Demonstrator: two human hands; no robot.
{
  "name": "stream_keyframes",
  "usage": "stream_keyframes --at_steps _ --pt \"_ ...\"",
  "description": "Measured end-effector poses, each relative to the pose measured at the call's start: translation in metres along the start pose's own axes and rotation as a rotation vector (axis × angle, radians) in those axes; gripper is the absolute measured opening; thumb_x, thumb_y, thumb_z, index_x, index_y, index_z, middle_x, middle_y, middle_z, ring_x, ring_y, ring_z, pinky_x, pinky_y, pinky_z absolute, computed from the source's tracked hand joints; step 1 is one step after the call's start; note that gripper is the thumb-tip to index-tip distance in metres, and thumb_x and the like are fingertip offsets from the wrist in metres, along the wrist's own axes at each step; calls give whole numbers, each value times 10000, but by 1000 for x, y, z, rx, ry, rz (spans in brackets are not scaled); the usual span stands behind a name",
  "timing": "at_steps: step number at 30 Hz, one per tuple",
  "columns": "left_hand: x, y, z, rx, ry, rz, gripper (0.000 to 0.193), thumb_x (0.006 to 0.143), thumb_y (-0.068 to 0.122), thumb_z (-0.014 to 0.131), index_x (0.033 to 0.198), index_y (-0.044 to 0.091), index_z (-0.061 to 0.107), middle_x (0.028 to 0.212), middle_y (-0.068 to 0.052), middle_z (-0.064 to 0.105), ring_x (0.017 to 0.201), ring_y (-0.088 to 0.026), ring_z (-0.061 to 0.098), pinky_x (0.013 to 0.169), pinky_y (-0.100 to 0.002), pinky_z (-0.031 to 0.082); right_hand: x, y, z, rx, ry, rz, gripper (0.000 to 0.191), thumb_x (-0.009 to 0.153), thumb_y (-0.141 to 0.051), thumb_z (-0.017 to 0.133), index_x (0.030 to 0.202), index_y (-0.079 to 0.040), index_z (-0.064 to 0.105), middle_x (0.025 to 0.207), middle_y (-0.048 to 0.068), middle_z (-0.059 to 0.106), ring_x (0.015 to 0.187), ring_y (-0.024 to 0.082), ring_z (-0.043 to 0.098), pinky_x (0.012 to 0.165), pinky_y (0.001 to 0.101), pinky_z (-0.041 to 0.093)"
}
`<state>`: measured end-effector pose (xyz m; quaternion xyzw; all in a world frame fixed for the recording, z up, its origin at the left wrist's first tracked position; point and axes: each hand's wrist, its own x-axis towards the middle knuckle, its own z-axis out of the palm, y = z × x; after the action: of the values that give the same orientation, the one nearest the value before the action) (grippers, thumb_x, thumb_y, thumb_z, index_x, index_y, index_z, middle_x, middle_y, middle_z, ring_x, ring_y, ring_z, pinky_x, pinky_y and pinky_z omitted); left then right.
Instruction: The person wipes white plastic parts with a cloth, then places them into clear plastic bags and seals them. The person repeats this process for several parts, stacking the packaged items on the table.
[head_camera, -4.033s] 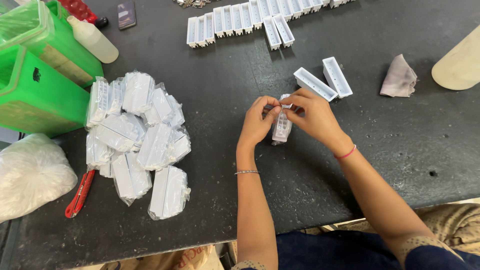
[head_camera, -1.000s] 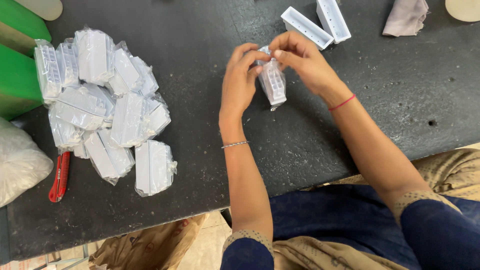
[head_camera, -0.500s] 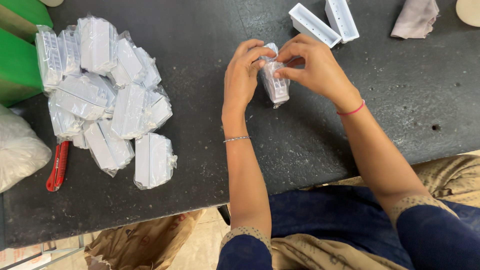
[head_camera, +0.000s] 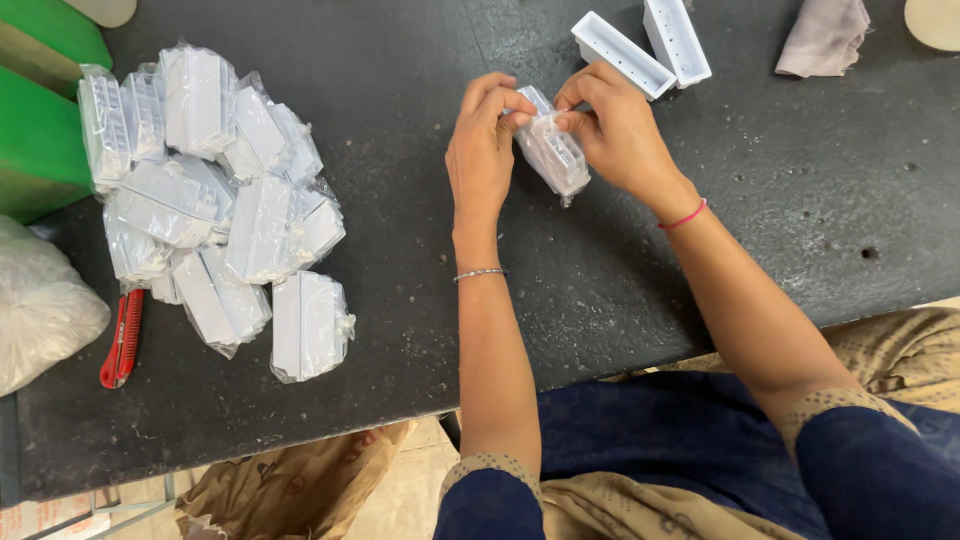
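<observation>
Where the black table (head_camera: 400, 330) spreads under me, a heap of bagged white parts (head_camera: 215, 210) sits well to my left. Two bare white trays (head_camera: 645, 45) lie just beyond. My left hand (head_camera: 485, 150) and right hand (head_camera: 615, 130) both pinch one bagged white part (head_camera: 553, 155) above the tabletop.

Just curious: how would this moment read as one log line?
left hand + right hand: grip bagged white part | bagged pile left | two bare parts behind
</observation>
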<state>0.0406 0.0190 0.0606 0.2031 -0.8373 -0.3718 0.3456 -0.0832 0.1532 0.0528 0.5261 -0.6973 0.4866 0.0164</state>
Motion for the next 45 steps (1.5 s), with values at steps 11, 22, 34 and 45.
stream_keyframes --at_steps 11,22,34,45 --pt "0 -8 5 59 77 5 103 956 31 645 939 124 684 1146 37 612 845 -164 697 698 -338 543 -4 -13 2 -291 -17 29 136 983 -108 737 1018 -44 623 1105 85 617 917 331 656 732 443 517" --pt "-1 -3 -15 -182 -109 151 306 753 64 857 1034 74 735 1145 -42 652 950 -215 672 844 -322 567 3 -16 -6 33 -29 -30 225 935 4 738 1139 -8 643 1096 102 630 990 254 658 824 341 553" --pt "3 -6 3 -434 -106 50 136 924 25 734 1060 27 728 1169 -64 731 1045 -185 739 910 -305 625 5 -8 -5 224 -67 304 91 1034 -81 700 1098 -42 649 954 34 695 824 150 675 745 289 543" --pt "1 -6 16 -265 59 59 86 962 25 685 1037 51 719 982 -59 732 888 -186 733 804 -315 575 0 -9 5 158 32 133 272 930 -108 817 1167 -21 715 988 63 658 840 127 682 753 265 570"
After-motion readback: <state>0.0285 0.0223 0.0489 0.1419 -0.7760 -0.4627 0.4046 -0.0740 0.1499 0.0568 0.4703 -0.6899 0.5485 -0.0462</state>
